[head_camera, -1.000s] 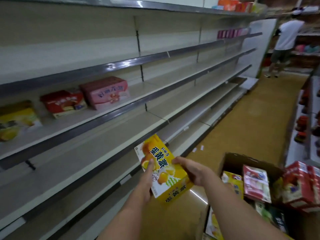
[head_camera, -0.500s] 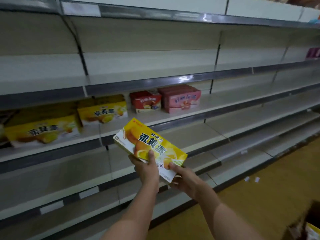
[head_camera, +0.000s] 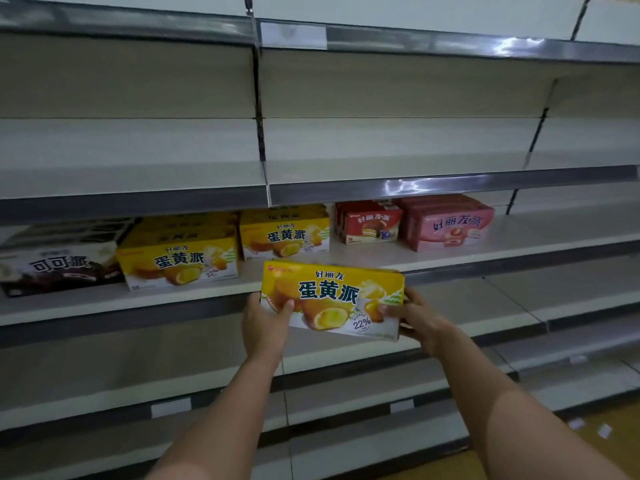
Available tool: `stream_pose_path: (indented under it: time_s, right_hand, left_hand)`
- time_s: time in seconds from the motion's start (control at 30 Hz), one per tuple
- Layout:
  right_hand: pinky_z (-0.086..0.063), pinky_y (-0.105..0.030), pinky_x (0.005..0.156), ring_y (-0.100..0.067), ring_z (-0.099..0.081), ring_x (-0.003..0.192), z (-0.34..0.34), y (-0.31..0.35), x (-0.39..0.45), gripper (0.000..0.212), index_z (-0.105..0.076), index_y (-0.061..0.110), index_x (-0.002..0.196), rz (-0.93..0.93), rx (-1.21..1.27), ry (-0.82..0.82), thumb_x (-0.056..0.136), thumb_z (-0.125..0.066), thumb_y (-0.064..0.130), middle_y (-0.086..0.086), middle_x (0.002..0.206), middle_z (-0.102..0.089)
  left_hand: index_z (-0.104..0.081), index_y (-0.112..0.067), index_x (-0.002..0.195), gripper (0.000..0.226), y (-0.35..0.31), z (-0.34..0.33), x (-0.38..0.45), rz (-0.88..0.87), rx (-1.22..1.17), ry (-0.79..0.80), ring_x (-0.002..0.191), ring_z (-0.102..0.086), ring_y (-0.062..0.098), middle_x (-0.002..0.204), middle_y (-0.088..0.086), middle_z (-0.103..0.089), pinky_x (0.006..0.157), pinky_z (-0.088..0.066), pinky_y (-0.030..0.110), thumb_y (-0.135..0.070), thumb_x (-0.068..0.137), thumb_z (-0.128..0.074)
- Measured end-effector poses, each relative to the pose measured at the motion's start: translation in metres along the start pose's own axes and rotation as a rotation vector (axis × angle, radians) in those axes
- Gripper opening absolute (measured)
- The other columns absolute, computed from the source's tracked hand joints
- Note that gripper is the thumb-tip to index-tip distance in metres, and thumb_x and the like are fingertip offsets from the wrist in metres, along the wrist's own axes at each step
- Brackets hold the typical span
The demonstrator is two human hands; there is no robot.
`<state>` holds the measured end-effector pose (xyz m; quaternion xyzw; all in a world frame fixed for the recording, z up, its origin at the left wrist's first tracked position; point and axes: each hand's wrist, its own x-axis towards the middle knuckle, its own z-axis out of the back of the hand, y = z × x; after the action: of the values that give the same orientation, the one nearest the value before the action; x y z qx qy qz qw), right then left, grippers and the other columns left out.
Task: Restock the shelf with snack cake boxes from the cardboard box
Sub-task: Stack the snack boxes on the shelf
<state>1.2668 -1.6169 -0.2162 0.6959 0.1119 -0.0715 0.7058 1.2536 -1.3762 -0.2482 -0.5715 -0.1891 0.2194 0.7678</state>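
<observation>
I hold a yellow snack cake box (head_camera: 332, 296) level in front of the shelf (head_camera: 450, 258), its printed face toward me. My left hand (head_camera: 265, 323) grips its left end, thumb on the front. My right hand (head_camera: 417, 318) grips its right end. The box hangs just below and in front of the shelf edge, under a stack of matching yellow boxes (head_camera: 285, 233). A second yellow stack (head_camera: 180, 259) stands further left. The cardboard box is out of view.
On the same shelf stand dark cocoa boxes (head_camera: 59, 265) at the left, red boxes (head_camera: 369, 223) and pink boxes (head_camera: 450, 223) to the right. Bare shelf boards run above and below. Yellow floor (head_camera: 616, 441) shows at the lower right.
The view has swung left from the aisle and cardboard box to face the shelf. Both hands have lifted the yellow box, turned it level and brought it up to the stocked shelf.
</observation>
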Motion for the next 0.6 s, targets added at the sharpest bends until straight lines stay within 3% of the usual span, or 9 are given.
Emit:
stream_pose_path:
  time_s: [0.1,0.2,0.33,0.47,0.6]
  right_hand:
    - [-0.056,-0.038,0.071,-0.024,-0.065,0.086,-0.016,0.019,0.030,0.046,-0.050,0.010,0.115,0.059,-0.033,0.002,0.077,-0.071,-0.004,-0.010,0.108,-0.064]
    - [-0.057,-0.046,0.081,-0.031,-0.068,0.094,-0.032,0.034,0.061,0.069,-0.053,0.001,0.117,0.127,-0.176,0.046,0.055,-0.084,0.006,-0.016,0.108,-0.068]
    - [-0.053,-0.034,0.080,-0.024,-0.066,0.095,-0.044,0.043,0.103,0.056,-0.055,0.011,0.119,0.244,-0.332,0.016,0.070,-0.080,0.003,-0.008,0.107,-0.069]
    - [-0.050,-0.036,0.089,-0.024,-0.062,0.101,-0.040,0.046,0.139,0.057,-0.053,0.020,0.121,0.295,-0.657,-0.093,0.073,-0.082,0.028,-0.002,0.109,-0.066]
    - [-0.051,-0.040,0.088,-0.024,-0.062,0.101,-0.045,0.038,0.164,0.064,-0.052,0.022,0.122,0.305,-0.725,-0.124,0.069,-0.082,0.042,-0.001,0.111,-0.066]
  left_hand:
    - [-0.051,-0.015,0.116,0.039,-0.010,0.002,0.024,0.007,0.045,-0.030,0.106,-0.058,0.031,0.118,0.007,-0.060,0.079,-0.045,0.034,-0.027,0.085,-0.071]
    - [-0.048,-0.012,0.120,0.042,-0.019,0.001,0.046,0.005,0.081,-0.064,0.112,-0.056,0.032,0.124,0.010,-0.057,0.084,-0.045,0.038,-0.024,0.086,-0.070]
    - [-0.045,-0.010,0.120,0.040,-0.029,-0.007,0.068,-0.006,0.124,-0.094,0.111,-0.056,0.033,0.123,0.011,-0.057,0.081,-0.043,0.037,-0.021,0.089,-0.066]
    - [-0.046,-0.010,0.129,0.050,-0.028,-0.016,0.084,-0.013,0.307,-0.104,0.123,-0.044,0.035,0.137,0.016,-0.040,0.094,-0.043,0.045,-0.034,0.089,-0.064]
    - [-0.043,-0.010,0.137,0.055,-0.020,-0.025,0.095,0.083,0.288,-0.054,0.129,-0.041,0.035,0.148,0.015,-0.024,0.103,-0.038,0.041,-0.034,0.091,-0.062]
